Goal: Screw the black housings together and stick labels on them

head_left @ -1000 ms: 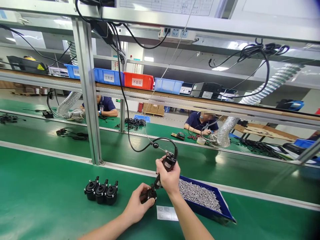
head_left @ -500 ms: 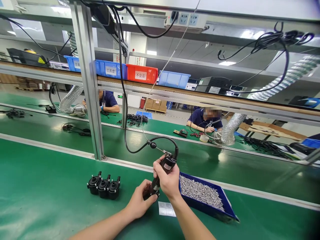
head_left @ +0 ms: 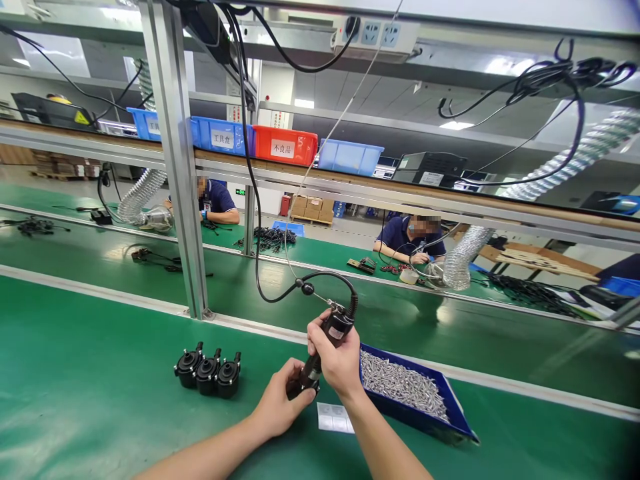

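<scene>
My right hand (head_left: 337, 353) is wrapped round a black electric screwdriver (head_left: 336, 327), which slants down to the left. A cable and a thin hanging line run up from its top end. The screwdriver's lower end meets a small black pump-like part (head_left: 296, 389), mostly hidden by fingers. My left hand (head_left: 281, 400) is closed round that part and steadies it low over the green bench. To the left stand three similar black pump-like housings (head_left: 207, 373) in a row, with screws showing at their edges.
A blue tray (head_left: 415, 421) full of small metal screws (head_left: 403, 387) lies right of my hands. Beside it is a white sheet of labels (head_left: 334, 419). A metal post (head_left: 177, 167) rises at the bench's back. Two people sit at a bench beyond.
My hands, the screwdriver and the part keep nearly the same position. The cable hanging above has swung slightly to the right.
</scene>
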Motion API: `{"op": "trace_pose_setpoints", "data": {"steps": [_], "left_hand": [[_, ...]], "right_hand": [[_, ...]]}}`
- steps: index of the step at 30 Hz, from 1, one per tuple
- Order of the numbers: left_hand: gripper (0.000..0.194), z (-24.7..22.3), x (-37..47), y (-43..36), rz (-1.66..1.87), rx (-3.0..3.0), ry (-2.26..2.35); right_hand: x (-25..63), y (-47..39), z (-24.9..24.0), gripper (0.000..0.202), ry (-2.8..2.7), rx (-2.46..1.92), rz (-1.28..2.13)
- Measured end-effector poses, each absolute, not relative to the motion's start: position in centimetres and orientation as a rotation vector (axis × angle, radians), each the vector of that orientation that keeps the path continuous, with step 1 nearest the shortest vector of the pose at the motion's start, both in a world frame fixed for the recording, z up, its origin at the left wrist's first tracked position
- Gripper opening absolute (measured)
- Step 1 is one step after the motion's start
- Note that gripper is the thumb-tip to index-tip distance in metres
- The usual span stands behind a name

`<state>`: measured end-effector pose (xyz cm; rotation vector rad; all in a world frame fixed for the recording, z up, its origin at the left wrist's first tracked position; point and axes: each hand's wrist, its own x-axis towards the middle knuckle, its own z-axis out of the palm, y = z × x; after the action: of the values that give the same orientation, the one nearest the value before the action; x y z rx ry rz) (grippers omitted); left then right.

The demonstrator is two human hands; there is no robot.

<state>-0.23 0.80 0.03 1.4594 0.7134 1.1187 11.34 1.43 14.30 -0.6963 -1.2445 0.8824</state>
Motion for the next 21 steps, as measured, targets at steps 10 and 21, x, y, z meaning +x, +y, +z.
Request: {"op": "trace_pose_setpoints", "data": {"steps": [10, 21], "left_hand": [[0.043, -0.8, 0.4, 1.1, 1.177, 1.395, 0.693], [0.043, -0.4, 0.5, 1.0, 1.186, 1.344, 0.659]], "right_hand": [[10.2, 1.4, 12.7, 0.030, -1.274, -0.775, 0.786], [9.8, 1.4, 12.7, 0.029, -1.253, -0.794, 0.778]]}}
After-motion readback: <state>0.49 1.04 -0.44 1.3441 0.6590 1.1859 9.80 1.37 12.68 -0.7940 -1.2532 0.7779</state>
